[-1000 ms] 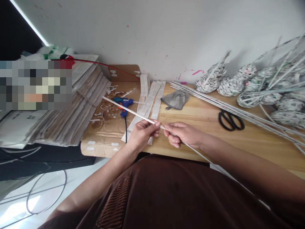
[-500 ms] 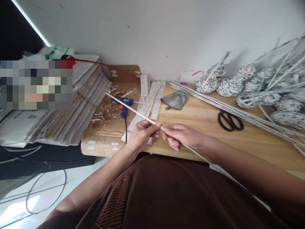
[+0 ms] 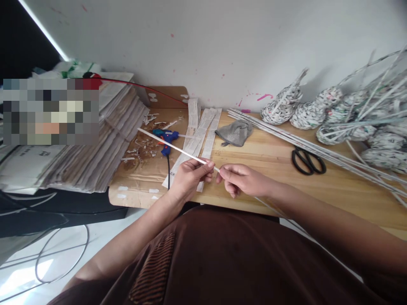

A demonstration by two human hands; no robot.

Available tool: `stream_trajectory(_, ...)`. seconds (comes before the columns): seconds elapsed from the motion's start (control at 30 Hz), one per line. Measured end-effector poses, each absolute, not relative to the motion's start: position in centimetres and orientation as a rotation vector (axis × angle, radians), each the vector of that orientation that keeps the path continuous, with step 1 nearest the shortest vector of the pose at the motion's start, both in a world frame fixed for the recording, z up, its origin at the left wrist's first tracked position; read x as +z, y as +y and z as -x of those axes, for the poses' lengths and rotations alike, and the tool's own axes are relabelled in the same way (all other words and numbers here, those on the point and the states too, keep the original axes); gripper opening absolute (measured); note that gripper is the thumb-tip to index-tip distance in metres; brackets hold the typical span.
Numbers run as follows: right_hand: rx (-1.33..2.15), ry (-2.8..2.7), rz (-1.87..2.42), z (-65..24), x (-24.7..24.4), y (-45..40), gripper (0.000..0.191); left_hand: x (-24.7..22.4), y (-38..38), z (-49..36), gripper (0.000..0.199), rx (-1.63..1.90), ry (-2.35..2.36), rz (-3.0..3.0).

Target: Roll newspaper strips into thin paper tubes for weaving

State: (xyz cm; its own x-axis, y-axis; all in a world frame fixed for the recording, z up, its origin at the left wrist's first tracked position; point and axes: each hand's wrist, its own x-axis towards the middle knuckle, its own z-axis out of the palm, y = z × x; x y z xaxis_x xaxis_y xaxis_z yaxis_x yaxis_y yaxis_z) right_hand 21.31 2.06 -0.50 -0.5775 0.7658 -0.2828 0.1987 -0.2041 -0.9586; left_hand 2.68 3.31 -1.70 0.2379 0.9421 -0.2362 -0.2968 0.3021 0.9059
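Note:
A thin white rolled paper stick (image 3: 171, 146) slants across the front of the table, its far tip near the glue gun. My left hand (image 3: 193, 173) pinches it between thumb and fingers. Close beside, my right hand (image 3: 238, 178) pinches the same stick, with a short stretch of it showing between the hands. Past my right hand the thin stick runs on below the right forearm and beyond the table edge. Behind the stick lie a blue glue gun (image 3: 168, 142) and several flat newspaper strips (image 3: 208, 140).
A tall stack of newspapers (image 3: 121, 114) stands at left beside cardboard (image 3: 133, 190) with paper scraps. A grey cloth (image 3: 235, 132), black-handled scissors (image 3: 308, 162) and long paper sticks (image 3: 286, 134) lie at right. Several woven paper shapes (image 3: 281, 103) line the wall. A pixelated patch covers the upper left.
The stick's far tip has shifted slightly left and down. My right hand's fingers have turned a little on the stick; my left hand keeps nearly the same place.

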Motion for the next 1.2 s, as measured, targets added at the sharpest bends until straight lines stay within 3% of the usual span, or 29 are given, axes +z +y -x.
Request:
stream_trajectory(0.1,1.639,-1.709,1.175,-21.1,-0.4,2.2,0.04,-1.7,3.2,-2.7,0.029,0.976,0.937,-0.893)
stream_trajectory(0.27,2.112,-1.419,0.957,-20.8,-0.5,2.0,0.038,-1.6,3.1,-2.7,0.027,0.975,0.915,-0.894)
stream_trajectory(0.33,1.897,-1.594,1.085,-20.8,-0.3,1.8,0.036,-1.7,3.2,-2.6,0.027,0.957,0.907,-0.89)
stream_trajectory(0.43,1.212,-1.955,1.281,-20.7,0.0,1.3,0.028,-1.8,3.3,-2.7,0.026,0.952,0.899,-0.882)
stream_trajectory(0.5,1.017,-2.016,1.308,-20.7,0.0,1.2,0.026,-1.8,3.3,-2.7,0.027,0.967,0.899,-0.875)
stream_trajectory(0.67,1.919,-1.601,1.09,-20.8,-0.6,1.5,0.041,-1.5,3.1,-2.6,0.028,0.965,0.909,-0.864)
stream_trajectory(0.73,1.991,-1.583,1.08,-20.9,-0.6,1.6,0.041,-1.5,3.1,-2.6,0.028,0.95,0.91,-0.855)
stream_trajectory(0.9,0.973,-2.136,1.361,-20.7,0.0,1.1,0.031,-1.8,3.2,-2.5,0.027,0.972,0.926,-0.841)
stream_trajectory(0.97,0.817,-2.175,1.378,-20.6,0.0,0.9,0.027,-1.9,3.2,-2.5,0.026,0.985,0.928,-0.853)
stream_trajectory(1.03,1.077,-2.073,1.34,-20.6,-0.2,0.9,0.03,-2.0,3.2,-2.4,0.025,0.981,0.918,-0.871)
stream_trajectory(1.13,1.842,-1.689,1.066,-20.8,-0.7,1.3,0.04,-1.9,3.1,-2.3,0.024,0.98,0.885,-0.905)
stream_trajectory(1.2,2.129,-1.481,0.912,-20.9,-1.0,1.5,0.041,-1.9,3.0,-2.3,0.025,0.984,0.876,-0.926)
